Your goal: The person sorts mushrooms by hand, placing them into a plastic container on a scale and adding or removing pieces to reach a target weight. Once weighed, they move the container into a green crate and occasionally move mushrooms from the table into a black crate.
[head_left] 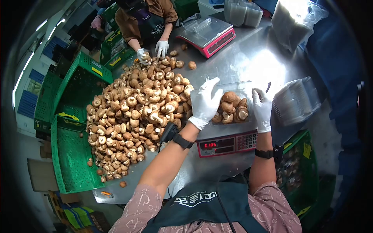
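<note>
A clear plastic tray (237,86) filled with brown mushrooms (231,107) rests on a red-edged digital scale (227,144) in front of me. My left hand (204,102), in a white glove, grips the tray's left side. My right hand (262,109), also gloved, holds the tray's right side. A big heap of loose mushrooms (136,116) lies on the steel table (252,58) just left of the tray.
Across the table a person's gloved hands (155,50) pick at the heap's far end. A second scale (208,35) stands beyond. Stacked empty clear trays (297,101) lie to my right. Green crates (72,155) line the table's left side, another (299,171) at right.
</note>
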